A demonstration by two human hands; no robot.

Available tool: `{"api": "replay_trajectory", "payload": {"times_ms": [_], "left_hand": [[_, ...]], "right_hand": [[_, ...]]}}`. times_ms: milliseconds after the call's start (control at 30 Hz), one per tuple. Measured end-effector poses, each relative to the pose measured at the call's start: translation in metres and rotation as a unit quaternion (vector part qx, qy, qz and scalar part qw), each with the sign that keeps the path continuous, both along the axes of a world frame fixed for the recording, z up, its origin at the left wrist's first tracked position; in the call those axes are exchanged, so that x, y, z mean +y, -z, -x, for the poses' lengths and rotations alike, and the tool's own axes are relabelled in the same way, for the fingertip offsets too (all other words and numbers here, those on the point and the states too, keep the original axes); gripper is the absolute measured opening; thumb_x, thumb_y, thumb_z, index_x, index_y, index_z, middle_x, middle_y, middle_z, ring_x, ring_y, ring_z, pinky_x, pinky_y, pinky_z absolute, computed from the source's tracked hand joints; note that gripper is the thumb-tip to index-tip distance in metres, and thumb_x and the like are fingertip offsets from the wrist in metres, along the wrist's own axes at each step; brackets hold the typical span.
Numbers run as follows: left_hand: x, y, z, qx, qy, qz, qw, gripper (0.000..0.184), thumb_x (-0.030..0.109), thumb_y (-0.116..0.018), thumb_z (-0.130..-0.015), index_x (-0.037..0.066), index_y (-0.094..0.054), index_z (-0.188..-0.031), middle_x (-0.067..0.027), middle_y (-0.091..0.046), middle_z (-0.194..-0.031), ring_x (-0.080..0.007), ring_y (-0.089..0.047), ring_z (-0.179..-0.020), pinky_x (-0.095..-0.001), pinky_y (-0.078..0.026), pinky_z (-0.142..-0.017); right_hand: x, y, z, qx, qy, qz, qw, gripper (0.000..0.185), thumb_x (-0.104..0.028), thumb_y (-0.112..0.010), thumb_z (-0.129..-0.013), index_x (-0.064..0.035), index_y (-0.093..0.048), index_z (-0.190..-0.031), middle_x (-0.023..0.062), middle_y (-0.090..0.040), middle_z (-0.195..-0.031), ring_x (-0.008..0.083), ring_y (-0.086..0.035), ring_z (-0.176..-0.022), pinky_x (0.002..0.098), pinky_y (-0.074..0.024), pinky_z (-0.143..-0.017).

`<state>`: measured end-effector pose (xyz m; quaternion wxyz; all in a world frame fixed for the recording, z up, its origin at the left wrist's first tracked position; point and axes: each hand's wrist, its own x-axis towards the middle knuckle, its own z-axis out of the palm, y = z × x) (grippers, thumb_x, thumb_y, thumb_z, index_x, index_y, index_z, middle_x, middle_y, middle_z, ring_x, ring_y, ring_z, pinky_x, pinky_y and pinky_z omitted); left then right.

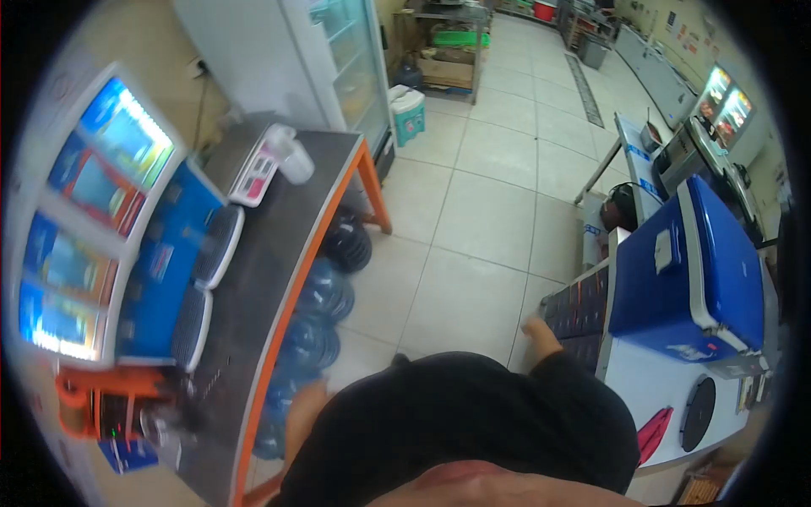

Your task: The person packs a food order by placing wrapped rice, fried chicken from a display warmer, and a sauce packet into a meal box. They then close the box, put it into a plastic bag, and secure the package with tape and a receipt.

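Observation:
My left hand [306,406] hangs low beside the orange-edged dark counter [291,220], in front of the blue water jugs [312,338] on the floor. It is blurred, and its fingers cannot be made out. On the other side, my right hand [537,331] is held out below a black sleeve, nearest to the dark drawer unit [579,308]. Its fingers are too small and smeared to read, and no object shows in it. A white and pink device [256,173] and a clear container [293,160] are on the counter.
A blue cooler box [684,279] sits on a white table [650,384] at right, near a black round item [699,414]. A glass-door fridge [351,72] and a teal cooler [408,114] are ahead at left. Tiled floor [473,220] runs between the furniture.

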<state>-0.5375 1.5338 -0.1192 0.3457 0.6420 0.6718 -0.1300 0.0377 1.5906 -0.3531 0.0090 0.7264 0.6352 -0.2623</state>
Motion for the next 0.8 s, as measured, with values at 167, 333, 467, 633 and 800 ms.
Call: {"api": "replay_trajectory", "payload": {"times_ms": [167,333,467,633,800], "left_hand": [[0.325,-0.055,-0.087,0.016,0.200,-0.187,0.962,0.049,0.029,-0.055,-0.081,0.003,-0.048,-0.122,-0.0176,-0.053,-0.117,-0.0316,-0.050,-0.110,-0.0404,-0.037,-0.093],[0.561,-0.028,-0.204,-0.125,0.217,-0.211,0.945,0.041,0.022,-0.054,-0.082,0.003,-0.050,-0.119,-0.0154,-0.056,-0.113,-0.0261,-0.054,-0.104,-0.0348,-0.041,-0.090],[0.659,0.122,-0.214,-0.213,-0.031,-0.180,0.960,0.041,0.026,-0.049,-0.086,-0.001,-0.048,-0.116,-0.0250,-0.054,-0.110,-0.0340,-0.054,-0.102,-0.0398,-0.040,-0.091],[0.683,0.219,-0.196,0.009,-0.039,0.178,0.983,0.038,0.027,-0.046,-0.085,-0.001,-0.052,-0.110,-0.0245,-0.055,-0.110,-0.0369,-0.054,-0.100,-0.0438,-0.042,-0.087],[0.808,0.239,-0.265,-0.002,-0.041,0.238,0.970,0.034,0.024,-0.044,-0.085,-0.001,-0.055,-0.106,-0.0238,-0.056,-0.107,-0.0370,-0.056,-0.097,-0.0445,-0.043,-0.085]], "right_hand": [[-0.073,-0.014,-0.076,-0.054,0.236,0.158,0.957,0.023,-0.023,-0.054,-0.077,-0.0033,-0.062,-0.069,0.0174,-0.059,-0.065,0.0304,-0.060,-0.062,0.0425,-0.0441,-0.058],[-0.043,0.031,-0.082,-0.006,0.489,0.173,0.855,0.032,-0.022,-0.049,-0.079,0.0013,-0.062,-0.097,0.0227,-0.057,-0.105,0.0367,-0.054,-0.101,0.0413,-0.0429,-0.084],[0.130,0.062,-0.103,0.047,0.417,0.289,0.861,0.035,-0.026,-0.048,-0.081,-0.0009,-0.060,-0.103,0.0204,-0.057,-0.108,0.0355,-0.053,-0.103,0.0410,-0.0412,-0.088],[0.488,0.005,-0.204,0.041,0.303,0.093,0.948,0.039,-0.030,-0.042,-0.085,-0.0044,-0.054,-0.111,0.0215,-0.055,-0.111,0.0342,-0.052,-0.106,0.0405,-0.0402,-0.090],[0.798,-0.110,-0.341,0.117,0.151,-0.114,0.975,0.027,-0.025,-0.054,-0.079,-0.0081,-0.059,-0.100,0.0156,-0.063,-0.086,0.0304,-0.061,-0.080,0.0389,-0.0474,-0.072]]}}
